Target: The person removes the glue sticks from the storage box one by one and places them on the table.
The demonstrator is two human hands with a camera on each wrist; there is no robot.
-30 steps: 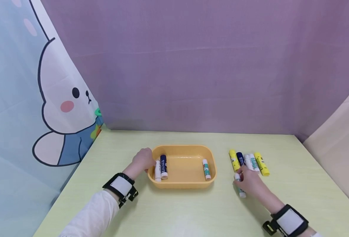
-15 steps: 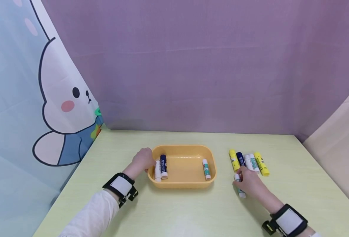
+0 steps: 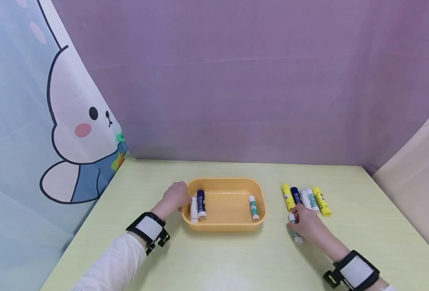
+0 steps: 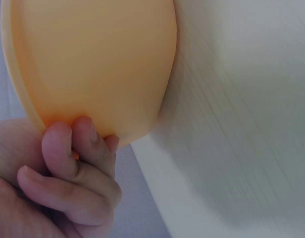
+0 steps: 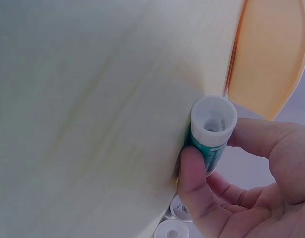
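My left hand (image 3: 176, 195) grips the left end of a yellow-orange plastic tray (image 3: 225, 227); in the left wrist view its fingers (image 4: 58, 146) curl against the tray's outer wall (image 4: 108, 64). Inside the tray lie a white glue stick (image 3: 194, 210) and a navy one (image 3: 201, 205) side by side at the left, with a white-and-green glue stick (image 3: 254, 208) at the right. To the right of the tray, my right hand (image 3: 309, 223) pinches a white-and-green glue stick (image 5: 212, 151) between thumb and fingers, close to the tabletop. Its hollow white end faces the right wrist camera.
Beyond my right hand, a row of glue sticks lies on the pale table (image 3: 214, 262): yellow (image 3: 288, 196), navy (image 3: 295, 194), white (image 3: 305, 199), white-and-green (image 3: 312, 199) and yellow (image 3: 321, 201). A purple cloth (image 3: 243, 89) hangs behind the table's far edge.
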